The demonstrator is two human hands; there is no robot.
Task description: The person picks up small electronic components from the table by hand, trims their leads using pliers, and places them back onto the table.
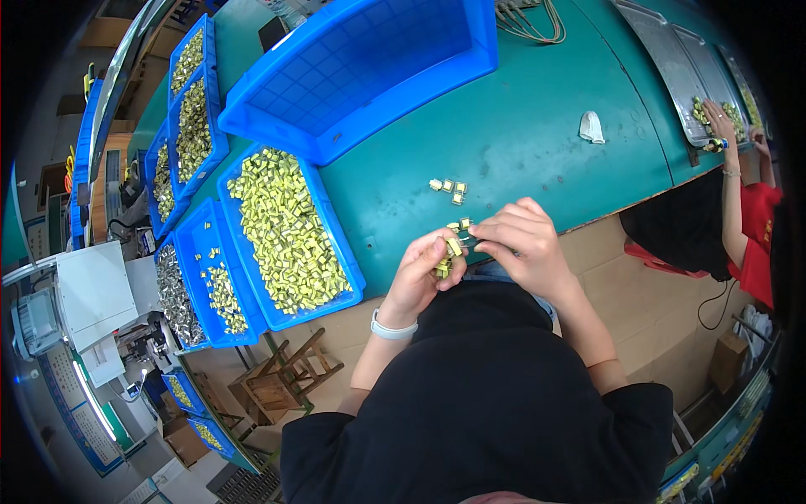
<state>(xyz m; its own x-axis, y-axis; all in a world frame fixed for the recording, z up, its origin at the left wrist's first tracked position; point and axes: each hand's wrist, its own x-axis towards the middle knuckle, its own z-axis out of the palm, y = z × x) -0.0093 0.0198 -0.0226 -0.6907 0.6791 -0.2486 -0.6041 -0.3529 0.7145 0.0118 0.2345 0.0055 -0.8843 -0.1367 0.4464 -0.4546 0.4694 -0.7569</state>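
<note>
Several small yellow-taped transformers (453, 247) are held in my left hand (417, 273), whose fingers curl around them just off the table's near edge. My right hand (522, 245) meets it from the right, thumb and fingertips pinched together beside another small transformer (465, 223). A thin greyish thing shows at those right fingertips, too small to name. Beyond both hands, a little cluster of loose transformers (448, 186) lies on the green table (386, 202).
At left stands a blue tray (358, 281) heaped with yellow transformers, with more filled blue bins (220, 126) past it. A large blue crate (361, 130) lies tilted behind. A white fingertip-shaped piece (591, 128) rests rightward. Far right, a co-worker's hand (719, 122) reaches into metal trays (672, 63).
</note>
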